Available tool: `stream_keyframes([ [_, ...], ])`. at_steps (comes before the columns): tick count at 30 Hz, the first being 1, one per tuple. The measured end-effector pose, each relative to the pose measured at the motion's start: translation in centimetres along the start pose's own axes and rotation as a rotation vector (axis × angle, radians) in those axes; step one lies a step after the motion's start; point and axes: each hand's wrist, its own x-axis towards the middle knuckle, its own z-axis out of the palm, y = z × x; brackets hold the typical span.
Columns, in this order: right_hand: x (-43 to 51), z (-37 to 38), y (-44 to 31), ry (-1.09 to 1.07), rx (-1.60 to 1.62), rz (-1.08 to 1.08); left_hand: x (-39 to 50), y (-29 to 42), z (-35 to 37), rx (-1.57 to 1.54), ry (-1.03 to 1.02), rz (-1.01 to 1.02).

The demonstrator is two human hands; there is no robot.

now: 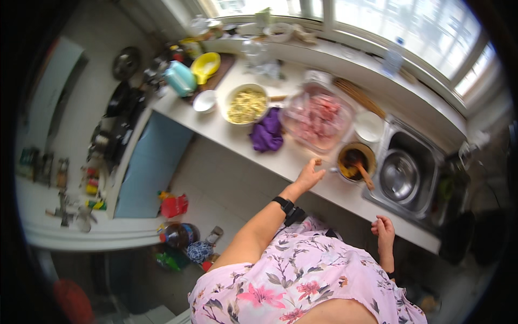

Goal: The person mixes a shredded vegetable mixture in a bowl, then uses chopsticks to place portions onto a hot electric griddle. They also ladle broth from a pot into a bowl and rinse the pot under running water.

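Observation:
My left hand (311, 175) is held over the counter's front edge, its fingers slightly curled and nothing seen in them. It is near a clear plastic tub (285, 115) that holds pieces of raw pink meat (319, 115). Just right of this hand stands a mug-like pot (339, 167) with a dark and yellow mixture and a wooden spoon (365, 177). Lower right, in front of the counter, is my right hand (382, 227), its fingers loosely bent and seemingly holding nothing. A purple cloth or bag (267, 131) lies beside a bowl of chopped yellowish food (247, 106).
At right is a steel sink (431, 178) with a metal basin (400, 174) inside. A white bowl (369, 126) sits behind the pot. Farther left are a small white bowl (204, 101), a yellow colander or scoop (206, 65) and a teal container (180, 79). Bottles (182, 235) stand low at left.

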Motion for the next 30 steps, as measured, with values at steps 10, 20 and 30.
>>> stream_keyframes([
  [10,5.2,11.2,-1.0,-0.275,-0.068,0.045,-7.0,4.9,-31.2,-0.182,0.592,-0.307],
  [20,4.5,34.9,-3.7,-0.105,-0.157,0.182,6.4,1.4,-45.0,-0.346,-0.063,-0.465],
  [30,0.2,45.1,-8.3,0.16,-0.405,0.125,14.6,0.0,-43.4,-0.831,-0.427,-0.686],
])
